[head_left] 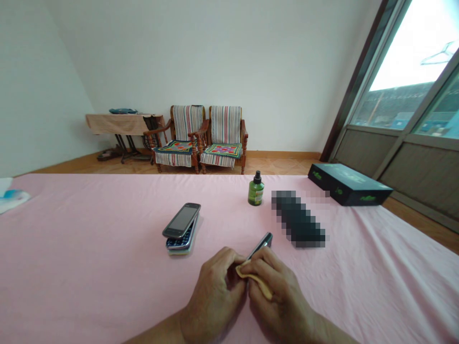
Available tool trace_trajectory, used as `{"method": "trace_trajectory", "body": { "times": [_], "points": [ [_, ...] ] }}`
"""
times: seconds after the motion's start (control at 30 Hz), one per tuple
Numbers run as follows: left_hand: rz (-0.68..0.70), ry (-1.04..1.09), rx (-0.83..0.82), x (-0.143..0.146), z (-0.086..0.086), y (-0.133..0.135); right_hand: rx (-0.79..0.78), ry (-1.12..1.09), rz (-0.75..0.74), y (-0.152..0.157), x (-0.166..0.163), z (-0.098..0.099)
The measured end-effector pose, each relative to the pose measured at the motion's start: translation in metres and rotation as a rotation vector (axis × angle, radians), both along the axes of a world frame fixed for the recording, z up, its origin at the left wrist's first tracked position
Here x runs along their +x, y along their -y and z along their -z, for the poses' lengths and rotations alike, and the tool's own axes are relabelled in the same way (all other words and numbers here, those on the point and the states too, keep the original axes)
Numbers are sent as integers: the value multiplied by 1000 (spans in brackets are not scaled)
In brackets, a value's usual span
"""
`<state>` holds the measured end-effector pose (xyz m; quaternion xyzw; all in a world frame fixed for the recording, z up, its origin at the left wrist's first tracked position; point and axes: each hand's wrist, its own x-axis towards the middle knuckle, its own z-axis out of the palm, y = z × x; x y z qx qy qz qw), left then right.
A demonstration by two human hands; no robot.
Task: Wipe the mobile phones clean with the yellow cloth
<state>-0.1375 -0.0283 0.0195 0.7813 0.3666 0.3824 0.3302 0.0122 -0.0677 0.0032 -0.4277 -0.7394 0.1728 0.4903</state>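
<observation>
Near the front of the pink-covered surface, my left hand (pixel 217 289) is closed around the lower end of a slim dark mobile phone (pixel 263 242), tilted so that its edge faces me. My right hand (pixel 281 289) pinches a folded yellow cloth (pixel 264 287) and presses it against the phone's side. My fingers hide most of the phone. To the left, a grey touchscreen phone (pixel 182 220) lies on top of a keypad phone (pixel 179 242), with a pale item under them.
A green bottle (pixel 256 191) with a black cap stands beyond my hands. Right of it lies a dark, pixelated object (pixel 299 222). A black box (pixel 349 184) sits at the far right on the pink sheet (pixel 89 248). Two wooden chairs (pixel 224 129) stand against the wall.
</observation>
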Motion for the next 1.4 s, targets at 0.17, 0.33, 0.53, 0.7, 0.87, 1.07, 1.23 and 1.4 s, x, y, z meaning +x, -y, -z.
{"method": "trace_trajectory", "body": {
  "times": [0.17, 0.33, 0.53, 0.7, 0.87, 1.07, 1.23, 1.4],
  "points": [
    [-37, -78, 74, 1, -1, -2, 12, 10, 197, -13, 16, -4],
    [58, -122, 216, -4, -1, -5, 46, 26, 393, -30, 41, -7],
    [175, -152, 458, -8, 1, -4, 57, 32, 407, -32, 45, -6],
    [195, -206, 523, -8, -1, -4, 45, 12, 342, -26, 32, -2],
    [193, -150, 534, -8, 0, -4, -18, -1, 186, -9, 7, -3],
    [166, -144, 460, -5, 1, -4, 5, 38, 239, -17, 20, -6],
    [197, -147, 445, -8, 0, -6, 13, 62, 394, -33, 46, -8],
    [163, -136, 441, -14, -1, -11, 15, 44, 297, -24, 30, -5]
  ]
}}
